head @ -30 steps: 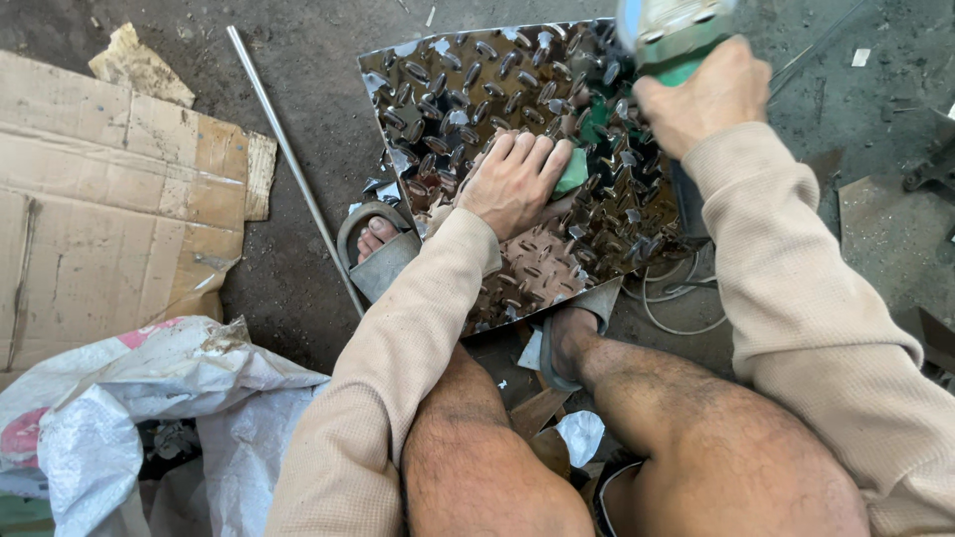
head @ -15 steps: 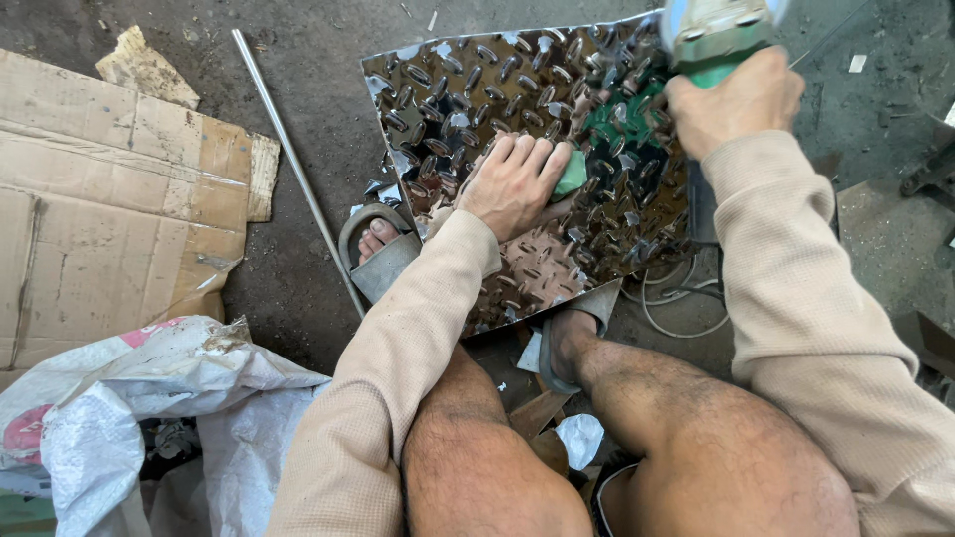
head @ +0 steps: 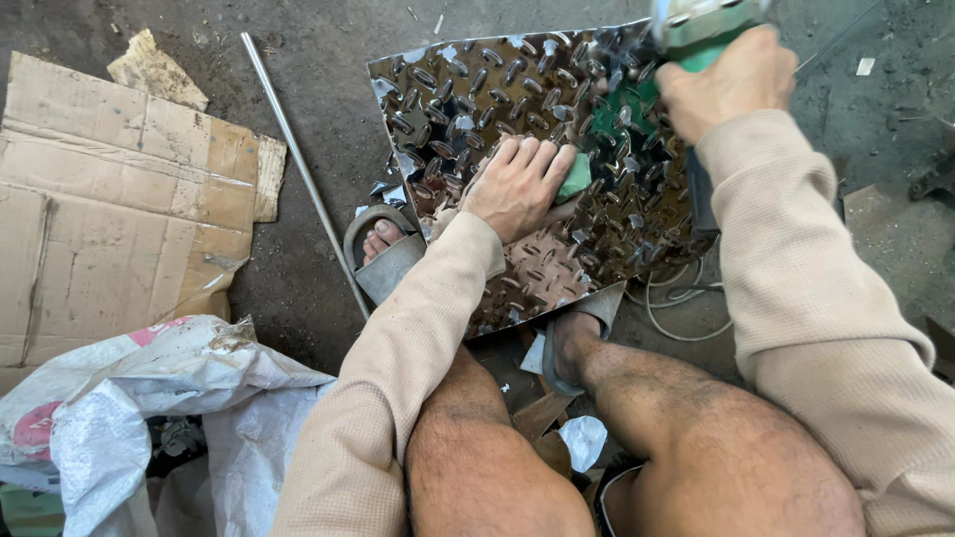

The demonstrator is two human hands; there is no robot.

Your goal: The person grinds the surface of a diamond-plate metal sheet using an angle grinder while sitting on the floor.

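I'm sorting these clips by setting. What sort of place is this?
Probably a rough metalworking shop or yard. A shiny tread-pattern metal sheet lies on a bare, dirty concrete floor, the right hand grips a green power tool, and a metal rod lies beside flattened cardboard.

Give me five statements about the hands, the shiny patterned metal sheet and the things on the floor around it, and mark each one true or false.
1. The left hand lies flat on the metal sheet. True.
2. The right hand is empty. False: it grips a green power tool at the sheet's upper right edge.
3. A thin metal rod lies on the floor between the cardboard and the sheet. True.
4. The cardboard lies on top of the sheet. False: it lies on the floor to the left, apart from the sheet.
5. The white sacks sit at the lower left. True.
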